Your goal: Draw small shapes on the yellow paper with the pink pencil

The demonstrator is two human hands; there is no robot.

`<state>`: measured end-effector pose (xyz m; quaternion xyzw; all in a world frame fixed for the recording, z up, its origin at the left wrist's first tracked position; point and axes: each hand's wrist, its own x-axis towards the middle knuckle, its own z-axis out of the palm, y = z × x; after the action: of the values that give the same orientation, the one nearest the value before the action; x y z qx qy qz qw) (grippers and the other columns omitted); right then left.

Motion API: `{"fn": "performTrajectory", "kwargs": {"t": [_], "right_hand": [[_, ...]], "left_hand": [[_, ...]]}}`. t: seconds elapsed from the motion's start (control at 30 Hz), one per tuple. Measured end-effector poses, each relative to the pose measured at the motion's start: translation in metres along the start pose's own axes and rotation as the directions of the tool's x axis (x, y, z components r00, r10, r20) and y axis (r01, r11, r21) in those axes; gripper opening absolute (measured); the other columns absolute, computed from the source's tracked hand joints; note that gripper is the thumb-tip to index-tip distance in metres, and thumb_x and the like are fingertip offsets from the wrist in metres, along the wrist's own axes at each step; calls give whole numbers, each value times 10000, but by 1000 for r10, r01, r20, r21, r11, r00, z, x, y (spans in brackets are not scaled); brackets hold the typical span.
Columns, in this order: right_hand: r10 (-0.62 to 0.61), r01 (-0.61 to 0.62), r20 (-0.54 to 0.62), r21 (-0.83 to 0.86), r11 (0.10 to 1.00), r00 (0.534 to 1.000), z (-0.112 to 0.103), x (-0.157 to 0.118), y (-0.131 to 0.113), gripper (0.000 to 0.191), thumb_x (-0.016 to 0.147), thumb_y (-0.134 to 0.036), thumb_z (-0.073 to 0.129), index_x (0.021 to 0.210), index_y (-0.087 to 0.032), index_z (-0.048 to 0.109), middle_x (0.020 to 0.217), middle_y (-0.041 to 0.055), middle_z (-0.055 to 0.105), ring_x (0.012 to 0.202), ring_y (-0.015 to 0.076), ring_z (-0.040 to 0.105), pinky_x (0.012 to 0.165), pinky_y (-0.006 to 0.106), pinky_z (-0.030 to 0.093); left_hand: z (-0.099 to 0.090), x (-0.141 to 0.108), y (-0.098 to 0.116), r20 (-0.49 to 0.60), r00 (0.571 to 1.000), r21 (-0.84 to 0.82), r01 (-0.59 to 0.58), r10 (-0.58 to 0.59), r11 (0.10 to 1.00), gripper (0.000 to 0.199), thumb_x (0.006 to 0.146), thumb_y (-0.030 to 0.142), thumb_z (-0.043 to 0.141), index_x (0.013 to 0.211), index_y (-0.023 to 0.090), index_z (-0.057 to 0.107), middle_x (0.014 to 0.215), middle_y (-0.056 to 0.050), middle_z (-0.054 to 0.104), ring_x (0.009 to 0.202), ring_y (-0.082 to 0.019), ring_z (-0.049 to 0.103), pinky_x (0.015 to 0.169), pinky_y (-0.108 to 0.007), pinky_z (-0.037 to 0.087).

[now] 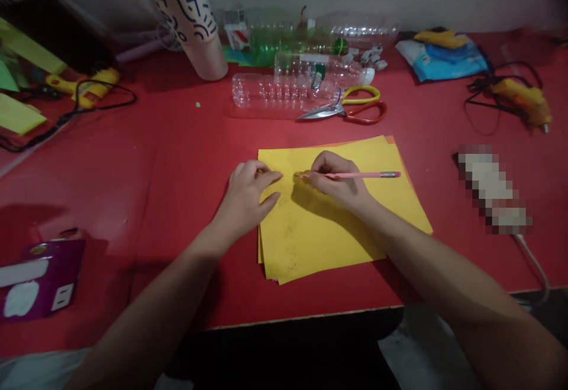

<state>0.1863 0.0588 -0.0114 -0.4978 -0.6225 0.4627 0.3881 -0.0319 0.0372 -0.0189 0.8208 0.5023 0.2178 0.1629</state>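
Note:
A stack of yellow paper (341, 230) lies on the red table, with an orange sheet (390, 140) peeking out at its upper right. Faint pencil marks run down the left part of the top sheet. My right hand (339, 180) grips a pink pencil (364, 175), its tip at the paper near the left edge and its eraser end pointing right. My left hand (252, 192) rests on the left edge of the paper, fingers spread and holding nothing.
Scissors (341, 112) with red and yellow handles lie beyond the paper, beside clear plastic bottles (284, 91). A white tumbler (190, 23) stands behind. Yellow glue guns (521, 100) with black cords lie at both sides; a purple packet (48, 277) sits at left, a blurred-out object (494, 189) at right.

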Motion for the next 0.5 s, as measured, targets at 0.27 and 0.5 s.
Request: {"fn": "performTrajectory", "kwargs": {"t": [0.27,0.5], "right_hand": [[8,-8,11,45,999,1000,-2,1,1,135,765,-227,630,694,-223,515,600,-33,566,551,119,496,529,269,372],[95,-91,-12,194,977,995,-8,5,-6,151,839,-346,590,770,-250,495,575,-47,570,484,114,484,473,254,374]], "left_hand": [[-6,-1,2,91,983,39,-164,160,986,309,945,336,569,1225,257,672,1285,-113,564,1163,-303,514,1016,-531,407],[-2,-5,17,278,946,173,-222,169,959,522,918,434,648,1376,199,563,1533,-210,392,1417,-414,331,1137,-650,258]]}}
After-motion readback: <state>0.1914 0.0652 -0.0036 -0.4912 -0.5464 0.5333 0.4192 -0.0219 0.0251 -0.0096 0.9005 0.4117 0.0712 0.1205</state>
